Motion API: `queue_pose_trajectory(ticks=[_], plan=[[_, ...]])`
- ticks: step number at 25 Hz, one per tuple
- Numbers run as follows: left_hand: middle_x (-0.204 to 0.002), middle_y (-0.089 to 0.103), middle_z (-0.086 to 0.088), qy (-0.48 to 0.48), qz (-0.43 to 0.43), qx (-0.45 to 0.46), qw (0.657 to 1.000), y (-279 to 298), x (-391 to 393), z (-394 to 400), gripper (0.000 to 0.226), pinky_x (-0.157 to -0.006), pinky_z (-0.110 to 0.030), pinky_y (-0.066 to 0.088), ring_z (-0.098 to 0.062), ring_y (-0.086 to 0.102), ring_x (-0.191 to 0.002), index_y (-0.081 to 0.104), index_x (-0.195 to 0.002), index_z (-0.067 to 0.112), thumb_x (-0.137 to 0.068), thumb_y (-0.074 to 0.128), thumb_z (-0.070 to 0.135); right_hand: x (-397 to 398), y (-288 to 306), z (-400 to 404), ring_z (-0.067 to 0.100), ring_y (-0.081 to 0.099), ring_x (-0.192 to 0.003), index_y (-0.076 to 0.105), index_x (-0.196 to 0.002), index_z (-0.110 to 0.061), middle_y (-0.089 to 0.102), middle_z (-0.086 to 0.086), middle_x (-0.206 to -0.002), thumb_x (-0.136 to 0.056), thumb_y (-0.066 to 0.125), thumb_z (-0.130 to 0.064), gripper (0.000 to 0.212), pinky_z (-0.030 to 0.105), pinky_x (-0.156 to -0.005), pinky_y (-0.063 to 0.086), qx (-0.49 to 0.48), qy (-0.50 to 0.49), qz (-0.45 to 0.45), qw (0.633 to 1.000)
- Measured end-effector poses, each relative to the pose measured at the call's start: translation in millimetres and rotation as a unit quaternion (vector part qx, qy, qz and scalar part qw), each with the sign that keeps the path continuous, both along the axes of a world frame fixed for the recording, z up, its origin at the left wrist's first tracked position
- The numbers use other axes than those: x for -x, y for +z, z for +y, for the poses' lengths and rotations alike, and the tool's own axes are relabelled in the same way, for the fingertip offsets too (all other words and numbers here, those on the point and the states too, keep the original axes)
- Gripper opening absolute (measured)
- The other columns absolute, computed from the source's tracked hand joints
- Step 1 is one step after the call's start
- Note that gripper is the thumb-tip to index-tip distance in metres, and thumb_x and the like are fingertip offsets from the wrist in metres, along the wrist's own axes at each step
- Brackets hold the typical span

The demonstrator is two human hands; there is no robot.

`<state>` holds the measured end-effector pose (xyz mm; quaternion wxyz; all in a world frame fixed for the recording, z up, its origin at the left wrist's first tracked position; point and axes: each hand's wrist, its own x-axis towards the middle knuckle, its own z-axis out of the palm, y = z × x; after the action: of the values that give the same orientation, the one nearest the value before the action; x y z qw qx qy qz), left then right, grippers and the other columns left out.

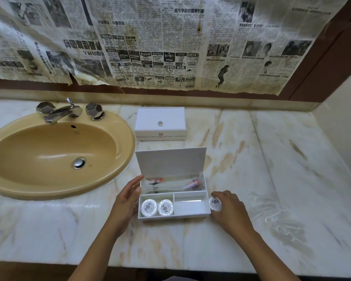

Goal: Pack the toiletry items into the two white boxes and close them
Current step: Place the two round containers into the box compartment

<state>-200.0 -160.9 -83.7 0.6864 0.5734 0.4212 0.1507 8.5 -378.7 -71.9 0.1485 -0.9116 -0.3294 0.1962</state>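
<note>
We see the open white box (173, 207) on the marble tabletop (251, 159), lid upright. Two round wrapped soaps (157, 207) sit in its front-left compartment; packets, maybe toothbrush kits (176, 184), lie in the back one. Our left hand (128, 197) rests open against the box's left side. Our right hand (229, 209) grips a third round soap (215, 203) just beside the right wall. The closed white box (160, 123) stands behind.
</note>
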Motion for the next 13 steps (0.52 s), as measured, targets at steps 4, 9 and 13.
queue_pose_trajectory(ticks=[4,9,13], plan=[[-0.141,0.06,0.009,-0.005,0.007,-0.004,1.0,1,0,0,0.031,-0.111,-0.051,0.043,-0.019,0.051,-0.137,0.061,-0.127,0.054,-0.098,0.058,0.042,-2,-4,0,0.019,0.048,-0.11,0.055,-0.122,-0.028,0.055,-0.005,-0.114,-0.082,0.061,-0.029,0.04,0.028,-0.086,0.034,-0.006,0.001,-0.016,1.0],[-0.14,0.06,0.012,0.004,-0.002,0.008,1.0,1,0,-1,0.032,-0.112,-0.051,0.043,-0.017,0.054,-0.134,0.063,-0.125,0.053,-0.104,0.053,0.031,-6,10,3,0.022,0.052,-0.108,0.058,-0.123,-0.024,0.06,-0.001,-0.115,-0.08,0.066,-0.03,0.043,0.031,-0.087,0.039,-0.045,-0.018,-0.045,0.998],[-0.136,0.061,0.019,0.004,0.002,0.004,1.0,3,0,-2,0.032,-0.106,-0.042,0.049,-0.012,0.055,-0.132,0.062,-0.125,0.053,-0.103,0.053,0.032,-6,42,14,0.023,0.055,-0.102,0.059,-0.121,-0.02,0.063,-0.001,-0.112,-0.079,0.071,-0.029,0.044,0.034,-0.084,0.04,-0.132,-0.038,-0.104,0.985]])
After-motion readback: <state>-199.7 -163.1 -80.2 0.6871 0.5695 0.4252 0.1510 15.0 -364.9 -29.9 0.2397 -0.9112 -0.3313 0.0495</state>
